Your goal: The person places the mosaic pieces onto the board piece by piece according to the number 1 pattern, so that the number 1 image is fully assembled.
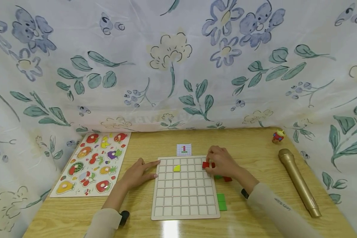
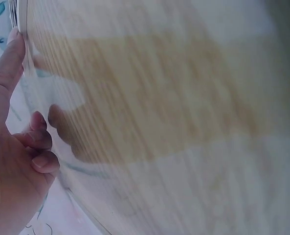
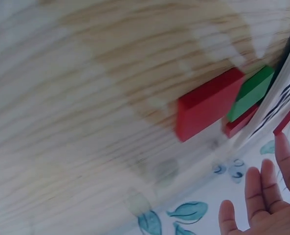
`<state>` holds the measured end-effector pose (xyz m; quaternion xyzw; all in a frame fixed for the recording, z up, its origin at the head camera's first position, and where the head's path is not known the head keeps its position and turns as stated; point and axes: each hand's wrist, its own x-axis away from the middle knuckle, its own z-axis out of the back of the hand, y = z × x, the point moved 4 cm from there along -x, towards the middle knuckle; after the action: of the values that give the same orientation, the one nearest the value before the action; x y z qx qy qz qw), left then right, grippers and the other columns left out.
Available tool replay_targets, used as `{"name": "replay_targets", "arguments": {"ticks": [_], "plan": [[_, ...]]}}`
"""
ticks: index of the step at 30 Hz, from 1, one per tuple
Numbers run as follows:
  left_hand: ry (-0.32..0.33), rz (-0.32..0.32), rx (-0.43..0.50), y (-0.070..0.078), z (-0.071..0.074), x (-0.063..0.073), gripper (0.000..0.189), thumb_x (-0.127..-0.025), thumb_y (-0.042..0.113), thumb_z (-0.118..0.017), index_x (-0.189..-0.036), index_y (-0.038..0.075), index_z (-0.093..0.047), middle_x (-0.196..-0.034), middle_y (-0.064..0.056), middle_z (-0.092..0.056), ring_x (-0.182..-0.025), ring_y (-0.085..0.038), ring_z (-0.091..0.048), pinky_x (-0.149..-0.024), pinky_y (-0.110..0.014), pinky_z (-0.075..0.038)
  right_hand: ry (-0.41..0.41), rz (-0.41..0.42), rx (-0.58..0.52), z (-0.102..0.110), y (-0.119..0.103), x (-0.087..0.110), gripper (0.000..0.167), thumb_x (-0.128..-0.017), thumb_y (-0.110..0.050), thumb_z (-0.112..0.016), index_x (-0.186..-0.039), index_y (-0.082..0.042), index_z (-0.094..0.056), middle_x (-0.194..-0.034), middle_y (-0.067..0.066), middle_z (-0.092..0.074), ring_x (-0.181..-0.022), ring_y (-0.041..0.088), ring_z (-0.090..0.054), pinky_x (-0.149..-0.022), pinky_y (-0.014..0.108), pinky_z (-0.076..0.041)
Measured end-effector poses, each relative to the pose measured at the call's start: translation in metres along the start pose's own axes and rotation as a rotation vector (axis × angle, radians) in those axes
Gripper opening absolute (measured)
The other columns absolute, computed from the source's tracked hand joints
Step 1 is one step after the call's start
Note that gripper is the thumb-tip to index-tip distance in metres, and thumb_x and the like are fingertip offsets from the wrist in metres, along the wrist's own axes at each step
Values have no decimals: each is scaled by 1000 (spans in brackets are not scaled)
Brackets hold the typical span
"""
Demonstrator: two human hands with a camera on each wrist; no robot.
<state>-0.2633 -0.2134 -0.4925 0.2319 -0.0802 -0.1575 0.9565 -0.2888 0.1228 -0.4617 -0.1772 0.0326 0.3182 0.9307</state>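
A pale board (image 1: 185, 191) with a grid of square cells lies on the table, a yellow tile with a cut corner (image 1: 177, 168) in its upper part. My left hand (image 1: 137, 175) touches the board's left edge with outstretched thumb and forefinger; its other fingers are bent in the left wrist view. Over the board's upper right corner, my right hand (image 1: 223, 162) pinches a red tile (image 3: 283, 122) between its fingertips. Beside the board's right edge lie a larger red tile (image 3: 208, 105), a green tile (image 3: 252, 93) and a small red tile (image 3: 239, 122).
A small card with a coloured grid pattern (image 1: 184, 149) lies behind the board. Green tiles (image 1: 222, 202) sit along its right side. A fruit puzzle board (image 1: 90, 164) is at left, a gold microphone (image 1: 298, 182) and a small toy figure (image 1: 278, 136) at right. Flowered cloth (image 1: 178, 82) hangs behind.
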Motion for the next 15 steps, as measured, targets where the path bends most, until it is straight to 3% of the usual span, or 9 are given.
{"name": "replay_targets", "arguments": {"ticks": [15], "plan": [[0, 9, -14, -4, -4, -1, 56, -92, 45, -67, -144, 34, -53, -91, -4, -40, -75, -17, -38, -62, -31, -32, -24, 29, 0, -12, -24, -18, 21, -79, -30, -81, -82, -14, -68, -108, 3, -52, -108, 24, -47, -98, 51, -37]]}}
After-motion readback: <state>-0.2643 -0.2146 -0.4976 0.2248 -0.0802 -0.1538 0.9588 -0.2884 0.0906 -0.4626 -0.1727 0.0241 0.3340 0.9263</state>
